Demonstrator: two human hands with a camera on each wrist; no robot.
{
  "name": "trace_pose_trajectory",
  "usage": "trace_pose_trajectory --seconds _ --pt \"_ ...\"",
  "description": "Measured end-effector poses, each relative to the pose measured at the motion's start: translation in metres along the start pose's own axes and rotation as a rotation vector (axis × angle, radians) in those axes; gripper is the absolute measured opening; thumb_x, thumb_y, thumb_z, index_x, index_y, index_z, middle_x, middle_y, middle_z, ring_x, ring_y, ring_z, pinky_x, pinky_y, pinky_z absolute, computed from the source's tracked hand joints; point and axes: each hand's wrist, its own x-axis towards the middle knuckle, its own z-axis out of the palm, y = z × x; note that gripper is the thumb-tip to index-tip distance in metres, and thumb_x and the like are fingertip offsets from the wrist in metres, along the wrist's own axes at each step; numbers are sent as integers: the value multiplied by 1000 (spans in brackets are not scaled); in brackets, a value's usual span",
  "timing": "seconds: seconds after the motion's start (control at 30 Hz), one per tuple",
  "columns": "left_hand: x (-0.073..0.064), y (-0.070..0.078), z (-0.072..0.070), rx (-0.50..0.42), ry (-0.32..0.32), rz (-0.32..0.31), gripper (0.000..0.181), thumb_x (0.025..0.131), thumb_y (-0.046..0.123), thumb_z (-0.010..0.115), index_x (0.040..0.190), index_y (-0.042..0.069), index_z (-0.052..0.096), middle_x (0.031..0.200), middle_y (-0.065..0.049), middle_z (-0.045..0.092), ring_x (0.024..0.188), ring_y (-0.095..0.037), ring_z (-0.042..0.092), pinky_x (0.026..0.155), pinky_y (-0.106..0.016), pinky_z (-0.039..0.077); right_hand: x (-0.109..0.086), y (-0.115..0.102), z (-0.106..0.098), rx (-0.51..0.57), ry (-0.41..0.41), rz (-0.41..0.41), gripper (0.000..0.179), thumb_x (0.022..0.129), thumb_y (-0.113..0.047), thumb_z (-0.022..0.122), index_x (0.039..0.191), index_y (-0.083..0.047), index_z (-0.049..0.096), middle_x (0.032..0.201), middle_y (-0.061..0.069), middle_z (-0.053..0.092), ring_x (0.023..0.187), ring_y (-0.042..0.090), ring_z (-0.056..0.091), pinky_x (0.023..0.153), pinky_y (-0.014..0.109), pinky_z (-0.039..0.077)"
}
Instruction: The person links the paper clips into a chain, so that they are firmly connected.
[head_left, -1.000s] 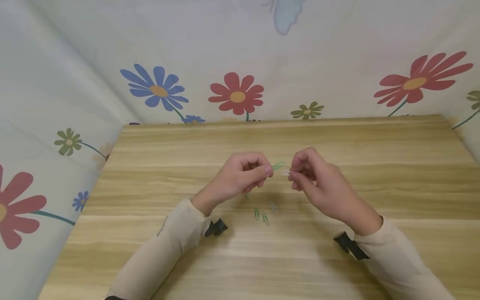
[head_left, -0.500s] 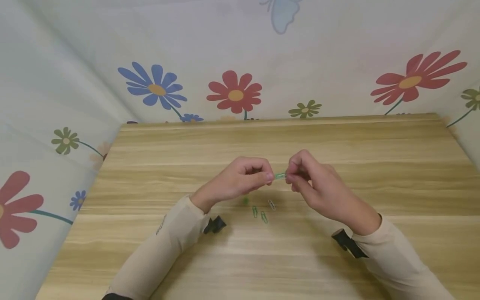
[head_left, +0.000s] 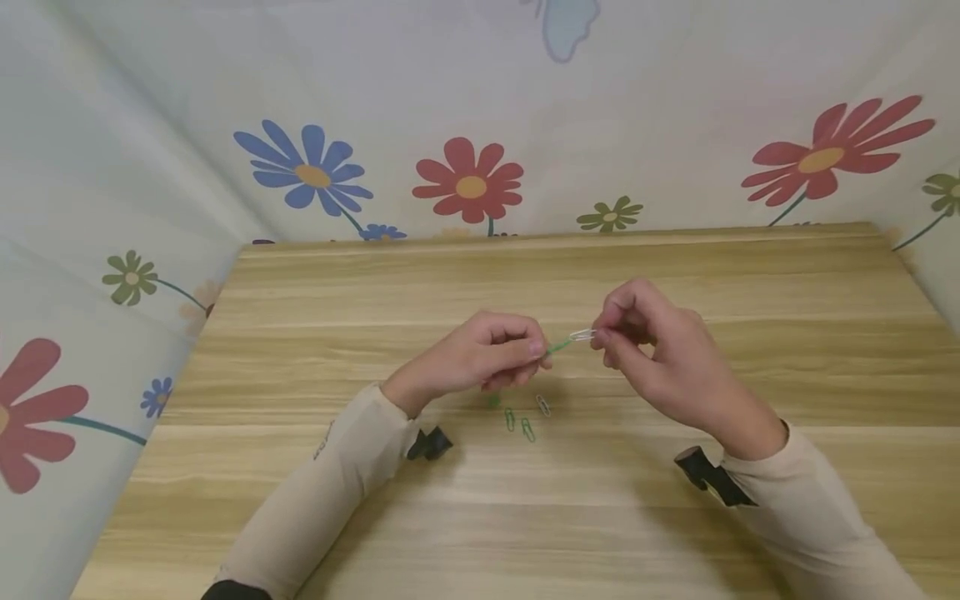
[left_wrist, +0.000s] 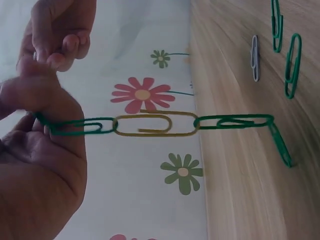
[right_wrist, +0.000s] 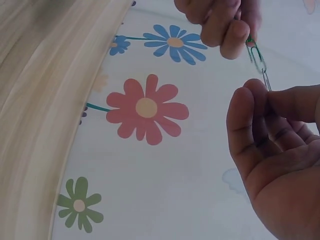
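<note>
My left hand (head_left: 483, 354) pinches a green paper clip (head_left: 557, 347) between thumb and fingers. My right hand (head_left: 663, 354) pinches a white paper clip (head_left: 582, 335), whose far end is hooked through that green clip, as the right wrist view shows. From the left hand hangs a chain, seen in the left wrist view: a green clip (left_wrist: 85, 133), a yellow paper clip (left_wrist: 155, 134), another green clip (left_wrist: 230, 117) and a last green clip (left_wrist: 282, 147), bent aside near the table. The fingers partly hide where the chain starts.
Two loose green paper clips (head_left: 528, 431) and a loose white paper clip (head_left: 543, 406) lie on the wooden table (head_left: 480, 533) below the hands. A flower-printed cloth (head_left: 675, 100) stands behind the table and at its sides.
The white clip was apart from the green clip, then came together with it. Now the right hand has drawn back right and up, with the two clips linked and pulled out in line.
</note>
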Motion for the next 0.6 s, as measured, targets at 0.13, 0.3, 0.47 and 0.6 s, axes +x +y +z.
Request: trace_pose_trajectory --seconds 0.13,0.3,0.47,0.6 --pt "0 -3 2 -74 -76 -38 32 109 20 46 127 -1 61 80 -17 66 55 -24 56 52 -34 50 0 -5 1 6 -44 -32 30 85 19 68 100 -3 52 88 -5 63 66 9 60 59 21 52" --pt "2 -4 7 -159 -103 -24 35 110 26 44 124 -2 60 90 -19 70 66 -29 66 61 -37 56 1 -10 4 -21 -77 -77 32 85 17 69 102 -5 54 87 -8 63 66 7 59 61 21 52" --pt "0 -4 10 -211 -72 -20 29 107 21 49 98 -4 60 80 -13 64 58 -20 56 57 -29 49 -1 -12 8 -26 -65 -99 32 84 18 69 102 -5 56 86 -8 61 67 5 59 63 20 51" --pt "-3 2 4 -171 17 -23 33 105 25 54 96 -6 59 66 -4 48 49 -15 35 46 -25 30 0 -9 12 -41 -58 -60 28 87 14 68 106 -4 58 87 -7 63 68 6 59 62 22 52"
